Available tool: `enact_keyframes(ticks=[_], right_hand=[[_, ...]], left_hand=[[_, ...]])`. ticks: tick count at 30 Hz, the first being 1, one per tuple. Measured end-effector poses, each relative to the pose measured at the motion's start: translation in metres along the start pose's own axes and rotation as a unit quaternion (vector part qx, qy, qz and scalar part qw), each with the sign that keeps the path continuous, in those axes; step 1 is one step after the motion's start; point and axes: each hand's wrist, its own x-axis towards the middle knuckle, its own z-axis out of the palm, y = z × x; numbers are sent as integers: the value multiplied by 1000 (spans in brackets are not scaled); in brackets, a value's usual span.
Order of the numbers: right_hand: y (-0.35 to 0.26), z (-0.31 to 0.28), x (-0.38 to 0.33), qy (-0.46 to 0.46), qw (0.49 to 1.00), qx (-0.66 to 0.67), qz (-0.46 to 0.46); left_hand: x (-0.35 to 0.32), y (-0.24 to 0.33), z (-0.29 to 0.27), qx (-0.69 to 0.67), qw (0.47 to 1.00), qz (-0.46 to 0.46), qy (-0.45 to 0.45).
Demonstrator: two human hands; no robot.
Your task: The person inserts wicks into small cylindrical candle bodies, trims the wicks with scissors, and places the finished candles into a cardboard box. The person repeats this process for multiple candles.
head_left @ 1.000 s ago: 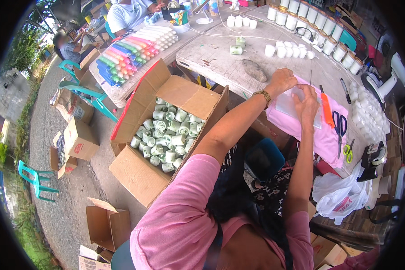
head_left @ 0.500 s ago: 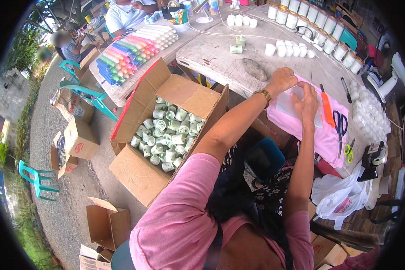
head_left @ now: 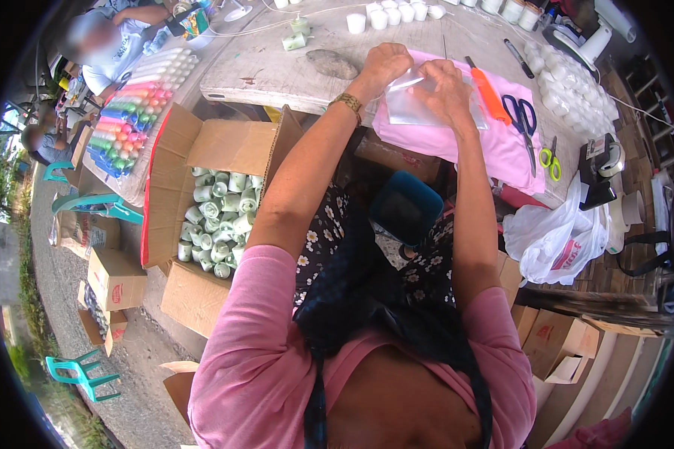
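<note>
Both arms reach forward over the pink cloth [head_left: 494, 142], the left hand [head_left: 386, 61] and right hand [head_left: 443, 86] curled down with fingers pinching a clear plastic bag [head_left: 412, 108] that lies under and between them. What the bag holds is too faint to make out. Left of the fingers, an open cardboard box [head_left: 195, 288] is full of pale green candles [head_left: 217, 224].

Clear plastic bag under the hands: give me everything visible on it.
The clear plastic bag is a thin, glossy, see-through film pouch, lying flat on a pink cloth at the table's near edge. The left hand grips its upper left corner; the right hand presses on its right part, covering it. Pink shows through the film. Whether anything is inside cannot be told.
</note>
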Motion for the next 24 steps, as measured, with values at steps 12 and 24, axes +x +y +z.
enact_keyframes(ticks=[12, 24], right_hand=[[4, -5, 0, 66, 955, 276, 89], [85, -4, 9, 177, 506, 824, 184]], left_hand=[[-8, -2, -7, -32, 994, 76, -74], [19, -18, 10, 306, 917, 252, -40]])
